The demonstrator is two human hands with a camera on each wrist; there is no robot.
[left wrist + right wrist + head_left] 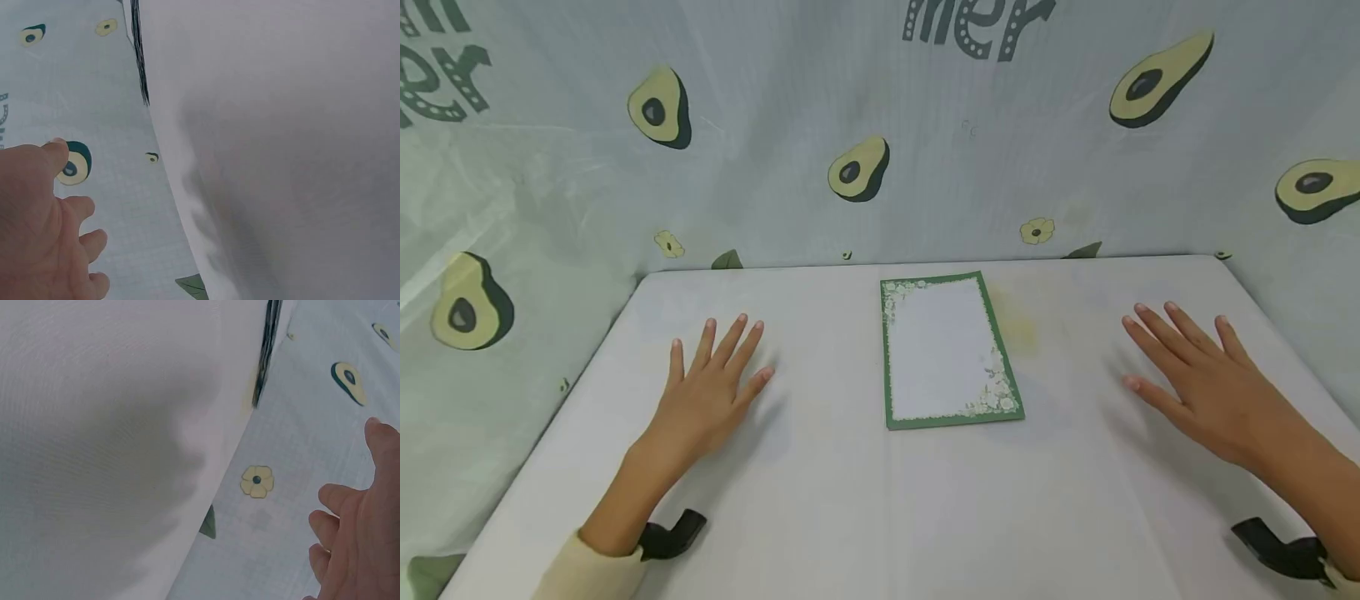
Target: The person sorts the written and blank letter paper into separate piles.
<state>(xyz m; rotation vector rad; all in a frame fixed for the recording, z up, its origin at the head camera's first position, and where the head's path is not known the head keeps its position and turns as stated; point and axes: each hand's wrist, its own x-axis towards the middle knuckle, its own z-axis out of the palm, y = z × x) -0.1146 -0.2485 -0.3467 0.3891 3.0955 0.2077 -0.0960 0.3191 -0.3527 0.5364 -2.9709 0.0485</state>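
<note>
A flat rectangular stack of paper, perhaps a notepad (942, 350), lies on the white table between the two hands. It has a green border and white flowers at two corners; its blank middle faces up. My left hand (706, 400) is to the left of it, fingers spread and holding nothing. Off to the right, my right hand (1213, 396) is also spread, touching no object. Each wrist view catches the pad's thin layered edge (141, 56), (267, 353) near the top, with the left palm (31, 225) and right palm (369, 531) at the sides.
The white table (820, 517) ends at a far edge. Behind it and to the sides hangs a pale cloth (760, 125) printed with avocados, flowers and lettering. A black curved piece sits at the left wrist (673, 535) and another at the right wrist (1281, 550).
</note>
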